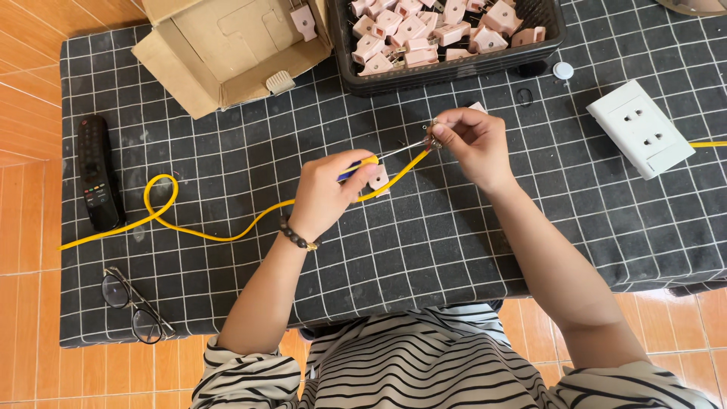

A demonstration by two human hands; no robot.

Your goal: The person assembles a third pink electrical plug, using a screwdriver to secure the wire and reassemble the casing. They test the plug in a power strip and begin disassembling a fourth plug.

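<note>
1. A black cloth (469,250) with a white grid covers a low surface on an orange tiled floor (30,76); the person sits at its near edge in a striped top.
2. The left hand (327,193) is curled shut around a screwdriver (371,160) with a blue and yellow handle, its thin metal shaft pointing right toward the other hand.
3. The right hand (471,144) is closed in a pinch on a small metal part (434,140) at the end of a yellow cable (197,227), with the screwdriver tip meeting that part.
4. The cable runs left from the pinch, passes under the left hand, makes a loop near the remote control (98,173) and ends at the cloth's left edge.
5. A small pink piece (378,179) lies on the cloth just beside the left hand's fingers.
6. A black basket (454,73) at the far edge holds many pink plug parts; an open cardboard box (219,53) stands to its left.
7. A white wall socket (641,129) lies to the right, well apart from the hands.
8. A pair of glasses (132,307) rests near the cloth's front left corner.
</note>
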